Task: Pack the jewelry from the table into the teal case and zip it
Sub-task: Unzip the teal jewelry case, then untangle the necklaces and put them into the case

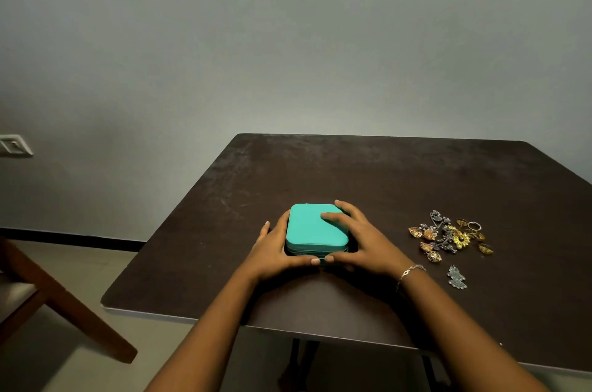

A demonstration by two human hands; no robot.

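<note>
A closed teal case (312,228) lies flat on the dark table (400,173), near its front edge. My left hand (275,250) holds the case's left side, thumb along the front edge. My right hand (358,241) holds the right side, with fingers lying over the lid and thumb meeting the left thumb at the front. To the right lies a loose pile of jewelry (448,236): gold and silver earrings and rings. One silver earring (457,277) lies apart, closer to me.
A wooden chair (48,302) stands on the floor at the left, beside the table's left corner. A wall switch plate (14,145) is on the grey wall. The table's far half is bare.
</note>
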